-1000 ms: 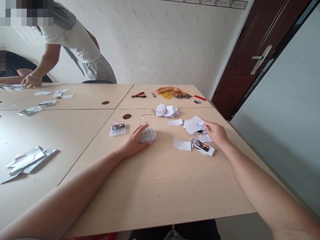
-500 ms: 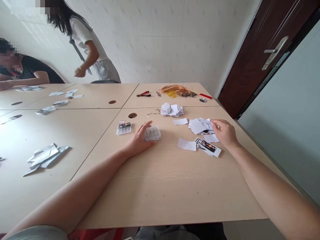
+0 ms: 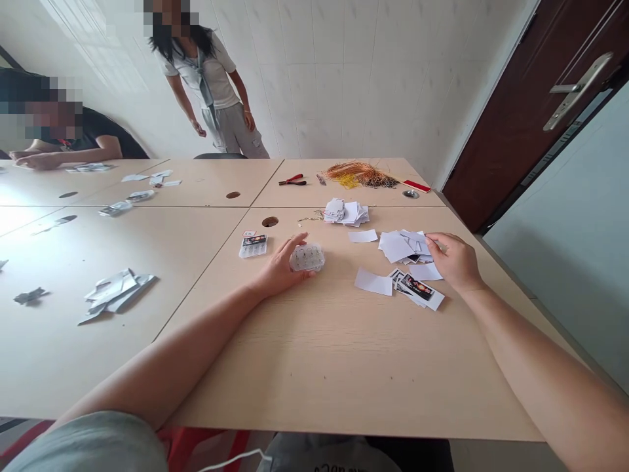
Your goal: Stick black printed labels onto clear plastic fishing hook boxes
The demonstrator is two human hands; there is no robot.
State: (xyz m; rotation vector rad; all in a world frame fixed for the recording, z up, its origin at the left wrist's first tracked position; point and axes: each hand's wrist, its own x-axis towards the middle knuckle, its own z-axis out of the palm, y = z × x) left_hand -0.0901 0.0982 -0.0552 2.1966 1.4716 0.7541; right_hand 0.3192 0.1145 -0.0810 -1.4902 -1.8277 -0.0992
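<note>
Around the left side of a small clear plastic compartment box (image 3: 308, 257) curves my left hand (image 3: 281, 270), its thumb along the near edge and its fingers at the far edge. Tiny pieces show inside the box, too small to name. At the right, my right hand (image 3: 455, 261) pinches the edge of a white card (image 3: 417, 238) on a loose pile of white cards (image 3: 396, 246). Nearer me lie several black-printed cards (image 3: 419, 287), partly overlapping, with a blank white card (image 3: 373, 282) beside them.
Another clear box (image 3: 253, 246) with a printed card sits left. Farther back are stacked cards (image 3: 346, 212), red-handled pliers (image 3: 293, 179) and a bundle of orange wires (image 3: 361, 172). Silvery packets (image 3: 118, 292) lie left. Two people (image 3: 211, 85) are across the table.
My view has shifted slightly, so the table things appear farther right. Both hands keep nearly the same places. The standing person has turned and lowered the raised arm.
</note>
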